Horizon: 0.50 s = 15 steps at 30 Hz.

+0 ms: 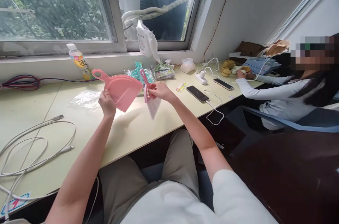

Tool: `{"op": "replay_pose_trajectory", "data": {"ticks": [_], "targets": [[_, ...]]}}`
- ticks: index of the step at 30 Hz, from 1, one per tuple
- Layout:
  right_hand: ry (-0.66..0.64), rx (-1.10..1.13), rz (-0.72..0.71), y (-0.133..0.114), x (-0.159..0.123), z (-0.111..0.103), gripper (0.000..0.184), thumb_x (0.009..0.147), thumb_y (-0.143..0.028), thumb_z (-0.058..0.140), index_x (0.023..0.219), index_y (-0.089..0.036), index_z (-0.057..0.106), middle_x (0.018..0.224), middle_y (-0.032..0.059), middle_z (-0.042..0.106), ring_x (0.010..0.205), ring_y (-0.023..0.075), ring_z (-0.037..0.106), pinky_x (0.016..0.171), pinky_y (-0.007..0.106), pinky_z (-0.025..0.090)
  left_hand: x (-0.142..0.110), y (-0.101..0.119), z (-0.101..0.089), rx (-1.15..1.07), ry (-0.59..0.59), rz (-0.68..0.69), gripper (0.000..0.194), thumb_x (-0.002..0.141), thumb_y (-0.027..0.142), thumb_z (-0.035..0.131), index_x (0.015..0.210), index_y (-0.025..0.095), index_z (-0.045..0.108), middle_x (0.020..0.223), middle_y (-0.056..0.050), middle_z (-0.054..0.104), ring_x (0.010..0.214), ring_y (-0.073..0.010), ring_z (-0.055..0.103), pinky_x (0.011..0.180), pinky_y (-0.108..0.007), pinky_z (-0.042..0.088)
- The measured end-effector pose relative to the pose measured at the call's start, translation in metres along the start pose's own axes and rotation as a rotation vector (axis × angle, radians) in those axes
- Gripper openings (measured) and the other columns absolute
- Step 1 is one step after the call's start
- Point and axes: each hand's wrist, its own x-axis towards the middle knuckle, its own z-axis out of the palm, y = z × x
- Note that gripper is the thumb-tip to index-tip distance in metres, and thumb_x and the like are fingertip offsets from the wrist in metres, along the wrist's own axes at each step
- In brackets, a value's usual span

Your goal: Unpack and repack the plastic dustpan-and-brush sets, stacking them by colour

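A pink dustpan [122, 89] is held up above the table by my left hand [107, 104], whose fingers grip its lower left edge. Its looped handle points to the upper left. Just to the right, my right hand [159, 91] is closed round a small pink hand brush [146, 88] with pale bristles hanging downward. The two are close together; whether they touch is hard to tell. Behind them on the table [137, 128] lie teal dustpan-like pieces [137, 71] in clear plastic and another packaged set [164, 70].
A drink bottle [79, 60] stands by the window at left. Clear plastic wrap [86, 99] and white cables [39, 128] lie on the left. Phones [197, 94], a power strip [201, 78] and tissues [187, 65] are at right. A co-worker [275, 86] handles yellowish items further right.
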Motion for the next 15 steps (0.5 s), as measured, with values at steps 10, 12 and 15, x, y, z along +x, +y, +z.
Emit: {"op": "replay_pose_trajectory", "data": {"ticks": [10,12,15], "targets": [[-0.023,-0.995,0.477,0.107,-0.001,-0.077,0.041,0.081,-0.017,0.072,0.119,-0.005,0.065,0.120,0.0256,0.068,0.116,0.0285,0.066,0.092,0.028,0.051,-0.059,0.026,0.032,-0.137,-0.796,-0.324,0.035,0.086,0.050,0.049,0.097,0.018,0.059,0.082,-0.008,0.066,0.066,-0.0208,0.063,0.057,-0.032,0.051],[-0.019,-1.003,0.510,0.121,-0.002,-0.077,0.044,0.084,-0.022,0.069,0.123,-0.004,0.063,0.122,0.0266,0.066,0.118,0.0288,0.064,0.094,0.030,0.050,-0.057,0.023,0.025,0.118,-0.743,-0.142,0.037,0.086,0.053,0.048,0.084,0.019,0.061,0.076,-0.009,0.066,0.066,-0.0230,0.063,0.058,-0.033,0.050],[0.019,-1.004,0.515,0.132,-0.002,-0.076,0.041,0.091,-0.029,0.061,0.124,-0.005,0.063,0.123,0.0273,0.066,0.119,0.0292,0.063,0.095,0.032,0.049,-0.047,0.020,0.009,0.557,-0.630,0.185,0.047,0.088,0.058,0.045,0.064,0.021,0.060,0.063,-0.010,0.063,0.070,-0.0275,0.064,0.064,-0.034,0.047]]}}
